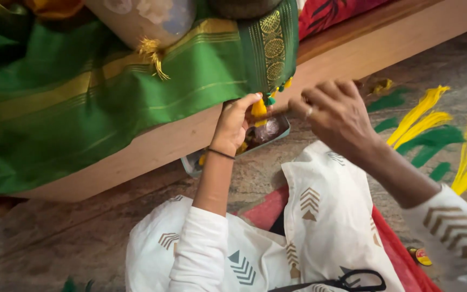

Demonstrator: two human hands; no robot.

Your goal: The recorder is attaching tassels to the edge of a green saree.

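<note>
The green cloth (136, 86) looked silky with a soft sheen, its border (273, 46) woven in glinting gold thread. The bed frame (352, 54) was smooth matt wood; the floor (55, 238) looked like mottled stone.

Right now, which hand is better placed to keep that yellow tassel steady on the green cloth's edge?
Probably the left hand: its fingers already pinch the yellow tassel at the green cloth edge. The right hand sits beside it, fingers closed, seemingly pulling something thin away from the tassel.

The pale wooden bed edge (152, 146) and overhanging green gold-bordered cloth (136, 81) block the far side; loose yellow and green thread bundles (433, 130) crowd the right floor.
</note>
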